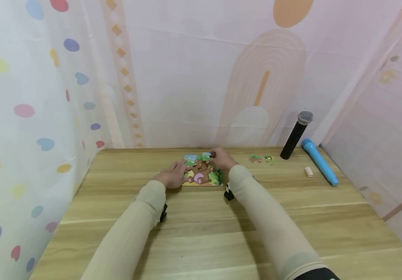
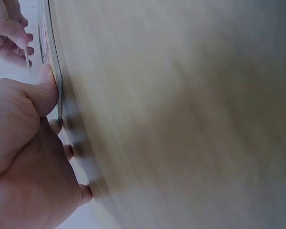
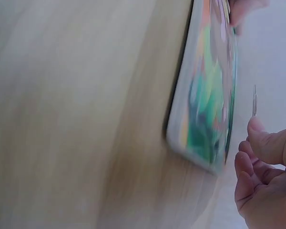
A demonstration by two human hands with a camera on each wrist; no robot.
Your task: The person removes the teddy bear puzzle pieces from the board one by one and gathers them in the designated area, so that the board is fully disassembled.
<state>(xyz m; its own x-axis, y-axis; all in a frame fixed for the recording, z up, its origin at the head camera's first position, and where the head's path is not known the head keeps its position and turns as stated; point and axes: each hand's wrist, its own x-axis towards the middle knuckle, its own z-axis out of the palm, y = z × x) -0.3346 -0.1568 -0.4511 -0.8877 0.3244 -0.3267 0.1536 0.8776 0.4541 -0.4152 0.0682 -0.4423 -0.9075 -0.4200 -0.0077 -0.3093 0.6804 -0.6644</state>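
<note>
- head view: the bear puzzle [image 1: 202,175] lies flat on the wooden table [image 1: 194,233], between the two hands.
- the left hand [image 1: 173,175] has its fingers out long, its thumb touching the puzzle's edge.
- the right hand [image 1: 223,159] pinches a thin puzzle piece [image 3: 255,101] above the table.
- two loose pieces [image 1: 256,159] lie to the right, near the black microphone [image 1: 293,140].

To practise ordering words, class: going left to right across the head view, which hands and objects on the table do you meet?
Left hand → bear puzzle → right hand → loose puzzle pieces → black microphone → blue microphone.
</note>
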